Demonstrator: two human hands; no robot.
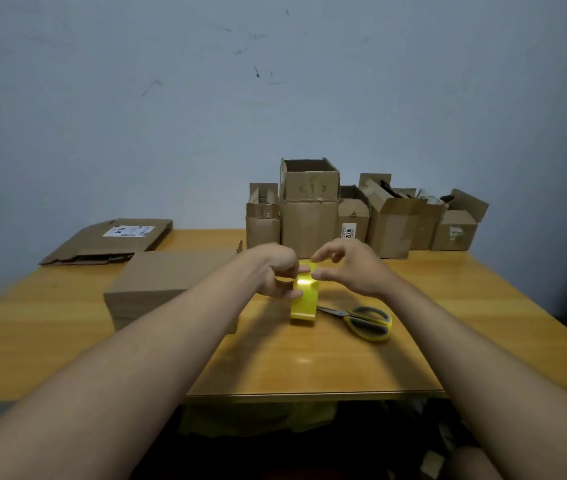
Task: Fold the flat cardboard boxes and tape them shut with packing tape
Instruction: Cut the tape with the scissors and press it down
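A yellow roll of packing tape [304, 303] stands on edge at the middle of the wooden table [310, 368]. My left hand [280, 271] grips the roll's upper left side. My right hand [348, 268] is at the roll's top, thumb and forefinger pinched at the tape's surface; whether a loose end is caught there is unclear. A closed, folded cardboard box [167, 282] lies just left of my left forearm. A flat cardboard box with a white label [112, 240] lies at the table's far left.
Scissors with yellow and grey handles [361, 320] lie right of the tape, blades pointing at it. A row of several open cardboard boxes [310, 209] stands along the back against the wall. Yellow material shows under the table's front edge [258, 417].
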